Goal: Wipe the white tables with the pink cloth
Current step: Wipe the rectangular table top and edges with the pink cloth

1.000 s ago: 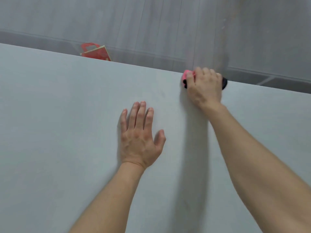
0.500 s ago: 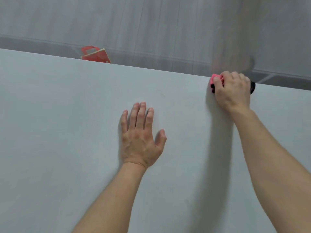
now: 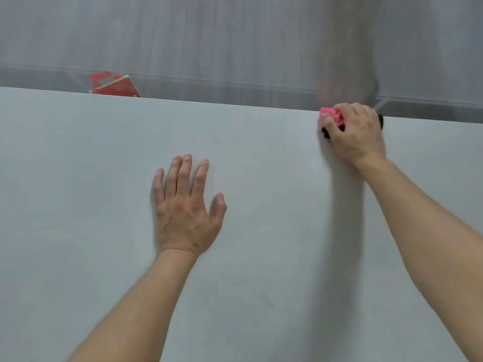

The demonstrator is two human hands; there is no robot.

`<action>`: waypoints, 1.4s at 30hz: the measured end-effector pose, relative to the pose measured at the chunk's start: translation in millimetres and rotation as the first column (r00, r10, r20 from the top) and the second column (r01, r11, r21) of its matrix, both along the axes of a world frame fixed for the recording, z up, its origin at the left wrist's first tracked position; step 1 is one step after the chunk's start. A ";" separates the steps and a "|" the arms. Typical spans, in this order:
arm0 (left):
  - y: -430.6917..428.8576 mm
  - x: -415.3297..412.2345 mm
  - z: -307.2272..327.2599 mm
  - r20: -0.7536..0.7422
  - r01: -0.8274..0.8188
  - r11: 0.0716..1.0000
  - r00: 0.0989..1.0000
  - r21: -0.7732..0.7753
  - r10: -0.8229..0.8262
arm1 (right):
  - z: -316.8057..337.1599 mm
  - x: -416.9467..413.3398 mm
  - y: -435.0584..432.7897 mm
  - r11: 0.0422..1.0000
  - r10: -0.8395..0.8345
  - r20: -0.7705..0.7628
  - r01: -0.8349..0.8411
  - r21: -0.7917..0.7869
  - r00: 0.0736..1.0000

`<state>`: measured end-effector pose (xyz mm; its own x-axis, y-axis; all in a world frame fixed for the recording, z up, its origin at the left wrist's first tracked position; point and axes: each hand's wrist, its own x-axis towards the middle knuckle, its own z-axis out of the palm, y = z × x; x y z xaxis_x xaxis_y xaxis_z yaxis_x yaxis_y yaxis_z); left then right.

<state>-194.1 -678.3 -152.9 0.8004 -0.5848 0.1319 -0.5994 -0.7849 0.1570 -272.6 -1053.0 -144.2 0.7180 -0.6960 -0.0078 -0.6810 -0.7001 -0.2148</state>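
R hand (image 3: 358, 137), fingers curled round pink cloth (image 3: 333, 117), wipes bench (image 3: 78, 178) far edge; my L hand (image 3: 185, 212), fingers flat, prob. braces the reach.

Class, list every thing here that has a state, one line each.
Smooth white table: being wiped.
Crumpled pink cloth: bunched, pressed at the table's far edge.
Right hand: grips the cloth.
Left hand: flat on table, fingers straight.
Red paper bag: partly hidden beyond table.
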 end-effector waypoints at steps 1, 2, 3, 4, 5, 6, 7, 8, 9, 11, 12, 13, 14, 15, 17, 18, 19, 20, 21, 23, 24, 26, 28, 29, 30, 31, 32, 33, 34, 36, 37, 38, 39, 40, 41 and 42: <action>-0.1 0.7 0.3 0.007 0.002 1.000 1.000 0.003 -0.002 | 1.3 -12.1 -13.3 0.998 -0.068 -0.015 0.068 -0.015 0.998; -0.4 0.7 0.7 0.009 0.005 1.000 1.000 0.002 -0.005 | -1.2 -9.4 -13.0 0.988 -0.144 -0.030 0.142 -0.058 0.989; -0.4 0.0 1.1 0.006 0.005 1.000 1.000 -0.003 -0.005 | -5.2 7.3 1.0 0.974 -0.207 -0.021 0.204 -0.098 0.978; -0.5 -0.7 1.7 0.004 0.003 1.000 1.000 -0.009 -0.003 | -7.6 35.6 28.3 0.974 -0.202 -0.023 0.198 -0.113 0.979; -0.6 -0.6 1.9 0.007 0.000 1.000 1.000 -0.013 0.001 | -9.1 70.0 66.4 0.986 -0.126 -0.025 0.123 -0.112 0.992; -0.9 0.8 1.2 0.016 -0.002 1.000 1.000 -0.022 0.003 | -10.7 106.8 110.8 0.996 -0.008 -0.022 0.006 -0.092 1.000; -0.5 2.7 -0.2 0.025 0.001 0.999 1.000 -0.033 0.000 | -11.0 142.1 156.3 0.993 0.106 -0.027 -0.107 -0.059 0.994; 0.7 3.3 -1.4 0.027 0.010 0.999 1.000 -0.040 -0.009 | -7.9 172.0 196.9 0.978 0.204 -0.042 -0.205 -0.027 0.978; 1.8 2.8 -1.8 0.027 0.019 0.999 0.999 -0.046 -0.018 | -1.7 192.0 225.0 0.957 0.290 -0.054 -0.290 0.006 0.956; 1.3 3.5 -2.5 0.037 0.019 0.999 0.999 -0.045 -0.018 | 3.5 202.5 225.8 0.899 0.434 -0.050 -0.429 0.087 0.899; 1.0 4.2 -2.1 0.039 0.011 0.999 0.999 -0.033 -0.010 | 2.9 190.7 204.0 0.873 0.480 -0.018 -0.475 0.112 0.877; 1.3 3.6 -1.3 0.034 0.006 1.000 0.999 -0.019 -0.005 | 0.1 165.5 173.7 0.874 0.475 0.013 -0.473 0.113 0.880; 1.2 2.2 0.2 0.028 -0.003 1.000 1.000 -0.009 0.003 | -5.3 132.9 134.7 0.905 0.414 0.041 -0.416 0.086 0.910; 0.5 0.8 1.6 0.023 -0.010 1.000 1.000 0.005 0.010 | -10.1 93.3 87.3 0.948 0.315 0.057 -0.317 0.034 0.947; -1.2 -0.5 4.2 0.009 -0.009 1.000 1.000 0.019 0.009 | -8.5 2.5 -7.2 0.994 0.093 0.008 -0.092 -0.052 0.996; -0.9 -0.4 4.4 0.007 -0.004 1.000 1.000 0.015 0.004 | -5.0 -35.8 -44.6 0.999 -0.003 -0.029 0.001 -0.053 1.000; -0.8 -0.1 3.8 0.014 -0.004 1.000 1.000 0.008 0.004 | -2.1 -59.7 -70.4 0.996 -0.078 -0.054 0.075 -0.049 0.996; -1.4 0.5 2.6 0.023 -0.005 1.000 1.000 0.006 0.005 | -1.8 -66.3 -82.3 0.988 -0.152 -0.080 0.148 -0.053 0.985; -1.9 1.1 2.0 0.028 -0.004 1.000 1.000 0.010 0.003 | -4.5 -58.8 -78.0 0.974 -0.222 -0.091 0.216 -0.075 0.971; -0.9 0.7 2.2 0.025 -0.001 1.000 1.000 0.017 0.000 | -9.2 -9.6 -29.6 0.977 -0.205 -0.068 0.200 -0.076 0.976; -0.6 0.4 2.0 0.027 -0.002 1.000 1.000 0.017 0.002 | -9.9 25.4 9.7 0.992 -0.111 -0.045 0.108 -0.069 0.993; -0.7 0.4 1.6 0.037 0.001 1.000 0.999 0.019 -0.001 | -8.3 90.9 97.5 0.994 0.108 -0.045 -0.108 -0.010 0.993; 0.8 -1.0 2.0 0.040 0.005 1.000 0.999 0.021 -0.006 | 4.0 134.7 162.8 0.968 0.245 -0.060 -0.240 0.072 0.968; 0.7 -2.4 2.4 0.044 0.005 1.000 0.999 0.028 -0.006 | 9.7 143.4 174.5 0.954 0.290 -0.057 -0.284 0.098 0.955; -0.2 -3.0 2.2 0.051 0.005 0.999 0.999 0.044 -0.007 | 11.0 144.7 169.6 0.937 0.338 -0.065 -0.330 0.117 0.939; -0.2 -2.8 2.1 0.057 0.005 0.998 0.998 0.066 -0.009 | 8.6 138.0 153.2 0.914 0.393 -0.055 -0.383 0.134 0.918; 0.1 -3.1 2.7 0.064 0.003 0.996 0.998 0.086 -0.009 | 4.3 122.3 127.9 0.898 0.426 -0.033 -0.418 0.135 0.904; -0.1 -4.9 3.7 0.073 -0.007 0.995 0.997 0.101 -0.001 | -0.9 100.3 95.4 0.903 0.417 -0.006 -0.414 0.112 0.909; -0.5 -8.3 4.7 0.087 -0.021 0.994 0.996 0.107 0.011 | -7.2 73.4 58.4 0.926 0.369 0.018 -0.369 0.083 0.929; -5.2 -21.0 7.1 0.098 -0.053 0.994 0.994 0.092 0.044 | -14.1 3.8 -24.7 0.974 0.227 0.041 -0.227 0.019 0.973; -11.1 -31.7 8.9 0.092 -0.069 0.996 0.994 0.065 0.063 | -14.1 -35.5 -67.6 0.986 0.169 0.035 -0.169 -0.008 0.985; -20.1 -45.8 11.0 0.085 -0.085 0.996 0.993 0.025 0.083 | -9.1 -73.4 -105.6 0.993 0.115 0.009 -0.115 -0.023 0.993; -32.7 -62.3 12.8 0.079 -0.100 0.995 0.992 -0.020 0.102 | -4.4 -104.8 -137.9 0.999 0.044 -0.024 -0.045 -0.023 0.999; -48.3 -79.7 13.9 0.068 -0.106 0.992 0.992 -0.064 0.110 | -2.9 -125.1 -160.1 0.999 -0.039 -0.044 0.037 -0.032 0.998; -66.1 -96.5 14.4 0.055 -0.092 0.991 0.994 -0.098 0.098 | -3.8 -132.4 -169.5 0.992 -0.114 -0.062 0.110 -0.055 0.992; -85.1 -111.7 15.2 0.049 -0.059 0.991 0.997 -0.119 0.065 | -7.8 -127.5 -166.9 0.984 -0.167 -0.065 0.162 -0.080 0.984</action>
